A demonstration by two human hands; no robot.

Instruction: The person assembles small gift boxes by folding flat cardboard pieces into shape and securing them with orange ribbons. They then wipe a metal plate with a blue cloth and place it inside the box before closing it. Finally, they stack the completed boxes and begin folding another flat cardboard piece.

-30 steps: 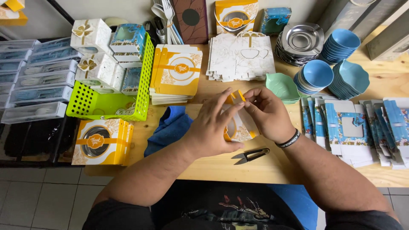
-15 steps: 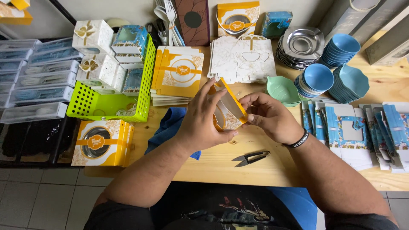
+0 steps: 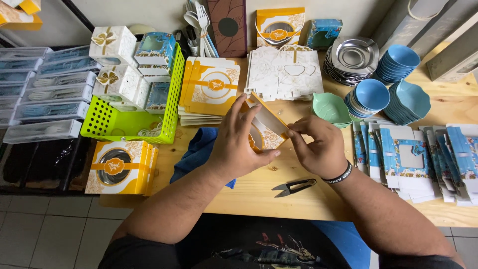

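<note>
**Two hands folding a small orange and white box**

Left hand (image 3: 238, 144) wrapped around the near side of an orange and white cardboard box (image 3: 265, 130), fingers closed on it, thumb tip under its low edge. Right hand (image 3: 318, 149) pinching the right corner of the same box with thumb and fingers, closed tight on the card. Box held up just above the wooden table (image 3: 259, 192), in the middle of it, tilted, only half folded, with a round window cut in its side.

Black wristband (image 3: 340, 174) on the right wrist. Small black snips (image 3: 295, 187) lying flat on the table, near the right hand but not touching. Blue cloth (image 3: 199, 149) under the left wrist.

Behind the box, a pile of flat orange box cards (image 3: 209, 89), and next to it a pile of flat white box cards (image 3: 284, 72). Pale green leaf dish (image 3: 329, 107) just to the right of those. Stacks of blue bowls (image 3: 398, 62) and shiny metal dishes (image 3: 351, 56) further back on the right. Rows of flat blue and white cards (image 3: 408, 159) spread out on the right side of the table.

On the left, a bright green basket (image 3: 172, 99) with small white and blue boxes inside. Finished orange box with a round window (image 3: 117, 167) standing in front of the basket. Clear packs of plastic spoons (image 3: 42, 94) stacked far left. Spoons and forks (image 3: 198, 20) upright at the back.
</note>
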